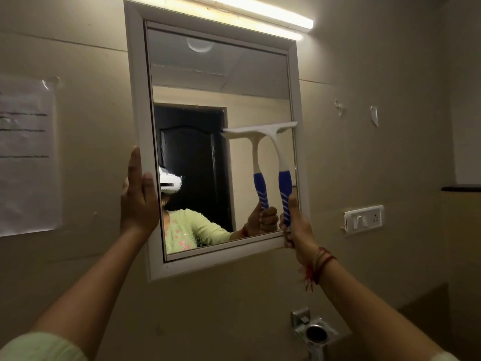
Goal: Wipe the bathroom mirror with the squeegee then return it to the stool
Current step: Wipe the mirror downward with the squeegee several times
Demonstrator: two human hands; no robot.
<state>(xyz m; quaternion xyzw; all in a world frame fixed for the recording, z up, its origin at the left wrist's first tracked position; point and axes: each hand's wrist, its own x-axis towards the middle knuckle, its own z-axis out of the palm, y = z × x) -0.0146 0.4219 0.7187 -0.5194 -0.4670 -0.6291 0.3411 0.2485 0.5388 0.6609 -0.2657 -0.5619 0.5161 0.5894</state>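
Head view. White-framed rectangular wall mirror (260, 82) hangs on a beige wall (364, 152), tilted slightly in the picture.

Right hand (295, 227), at roughly 4 o'clock of the mirror, fingers wrapped tight around the blue ribbed grip of the white plastic squeegee (276, 147). Handle points up; blade runs across at about 3 o'clock on the glass, its right end at the frame's inner edge. Blade appears to be against the glass; its reflection meets it there. Red and yellow threads (321, 261) tied on that wrist.

Left hand (139, 201) at 9 o'clock of the mirror, fingers together and extended, thumb laid over the front of the frame, clasping the left edge.

Lit tube light (260, 14) above at 12 o'clock. White paper notice (28, 152) well to the left. White switch plate (364, 218) right of the mirror, near 4 o'clock. Chrome holder (315, 332) below at 5 o'clock.
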